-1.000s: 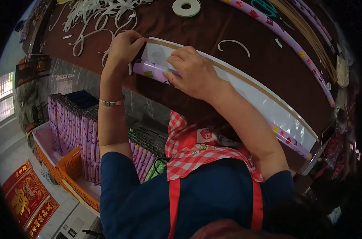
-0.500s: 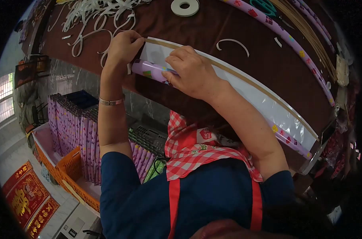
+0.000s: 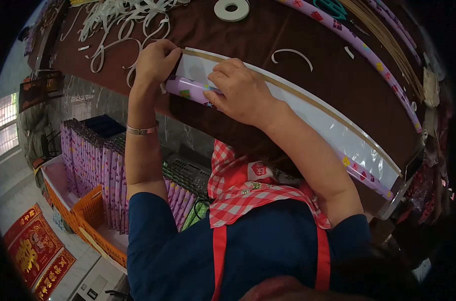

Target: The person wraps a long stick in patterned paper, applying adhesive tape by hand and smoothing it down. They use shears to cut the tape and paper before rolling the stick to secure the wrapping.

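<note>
A long sheet of wrapping paper (image 3: 313,119) lies white side up along the table. Its near edge is rolled into a purple, gift-patterned roll (image 3: 190,89), and a narrow brown strip (image 3: 278,84) runs along its far edge. My left hand (image 3: 156,61) is closed at the sheet's left end, fingertips pinched at the far corner beside the strip's end. Over the roll, my right hand (image 3: 240,91) is closed, thumb on the purple side and bent fingers above the white side. Its fingertips are partly hidden.
White tape scraps (image 3: 122,20) pile at the far left, near a tape roll (image 3: 231,9). A finished-looking purple tube (image 3: 358,45), thin brown sticks (image 3: 388,47) and green-handled scissors (image 3: 331,9) lie right. Below left, an orange crate (image 3: 90,205) holds folded purple packs (image 3: 82,160).
Both hands keep almost the same place and grip on the paper. The view has shifted very slightly.
</note>
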The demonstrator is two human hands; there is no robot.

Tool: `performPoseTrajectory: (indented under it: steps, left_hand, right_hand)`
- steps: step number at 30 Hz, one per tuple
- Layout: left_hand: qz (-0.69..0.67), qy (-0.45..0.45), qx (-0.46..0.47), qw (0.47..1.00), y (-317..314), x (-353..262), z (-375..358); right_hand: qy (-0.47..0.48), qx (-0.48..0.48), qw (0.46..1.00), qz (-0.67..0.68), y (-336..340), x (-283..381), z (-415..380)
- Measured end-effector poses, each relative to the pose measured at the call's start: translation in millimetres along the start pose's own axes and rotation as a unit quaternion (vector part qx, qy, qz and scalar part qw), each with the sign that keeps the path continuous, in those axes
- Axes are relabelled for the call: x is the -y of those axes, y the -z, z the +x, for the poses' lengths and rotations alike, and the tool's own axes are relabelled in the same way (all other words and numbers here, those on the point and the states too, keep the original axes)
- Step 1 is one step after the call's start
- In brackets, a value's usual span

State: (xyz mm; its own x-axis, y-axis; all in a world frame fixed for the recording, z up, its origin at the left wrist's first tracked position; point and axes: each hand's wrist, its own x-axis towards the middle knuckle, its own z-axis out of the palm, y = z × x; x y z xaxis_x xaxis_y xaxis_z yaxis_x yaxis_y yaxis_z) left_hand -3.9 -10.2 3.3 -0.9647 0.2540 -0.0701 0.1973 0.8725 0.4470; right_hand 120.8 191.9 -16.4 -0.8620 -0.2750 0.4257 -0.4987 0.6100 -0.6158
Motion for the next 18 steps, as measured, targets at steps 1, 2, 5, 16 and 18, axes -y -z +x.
performPoseTrajectory:
  steps: [1,2,5,16,18]
  left_hand:
    - [0.000,0.000,0.000,1.000,-1.6,1.5,-0.1]
    - [0.021,-0.023,-0.061,0.998,-4.9,4.8,-0.8]
    - [0.029,-0.074,-0.152,0.985,-8.4,-4.1,-6.1]
    - [0.116,-0.067,-0.133,0.982,-22.5,-33.3,-19.9]
    - [0.103,-0.046,-0.132,0.985,-20.7,-22.4,-17.6]
  right_hand:
    - [0.000,-0.001,1.000,0.000,0.7,0.2,0.2]
    - [-0.001,0.002,1.000,-0.001,1.5,0.6,0.3]
    - [-0.001,0.003,1.000,-0.001,1.8,1.1,1.0]
    - [0.003,0.008,1.000,-0.011,1.7,1.0,-0.3]
    - [-0.010,0.005,1.000,-0.011,0.9,1.7,-0.5]
